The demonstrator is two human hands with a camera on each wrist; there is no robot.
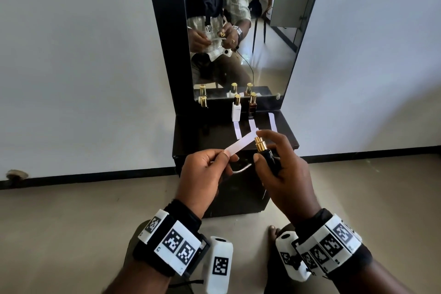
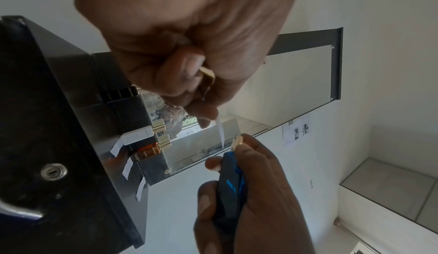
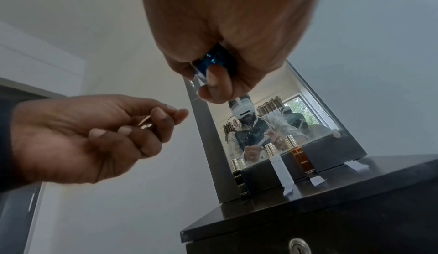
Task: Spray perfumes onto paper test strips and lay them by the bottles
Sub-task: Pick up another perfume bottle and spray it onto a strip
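Pinching one end of a narrow white paper test strip (image 1: pixel 241 145) between thumb and curled fingers, the left hand (image 1: pixel 205 174) is raised in front of the black cabinet worktop (image 1: pixel 191 136), with a gold cap (image 2: pixel 208 74) tucked in its palm. The right hand (image 1: pixel 284 174) is wrapped around a dark blue glass perfume bottle (image 1: pixel 270 159) held upright, its forefinger arched over the uncovered gold spray nozzle (image 1: pixel 259 143); whether it presses down cannot be told. The strip slants up from the left hand so its free end is just beside the nozzle. Measured from the tall black-framed mirror (image 1: pixel 238 31) at the back of the worktop, a white rectangular bottle (image 1: pixel 236 112) and an amber bottle (image 1: pixel 252 107), both gold-capped, stand at its foot, with a black gold-capped bottle (image 1: pixel 203 102) further left. Three white strips lie flat on the worktop before the mirror: one (image 1: pixel 237 130) in front of the white bottle, one (image 1: pixel 252 124) in front of the amber, one (image 1: pixel 272 122) further right.
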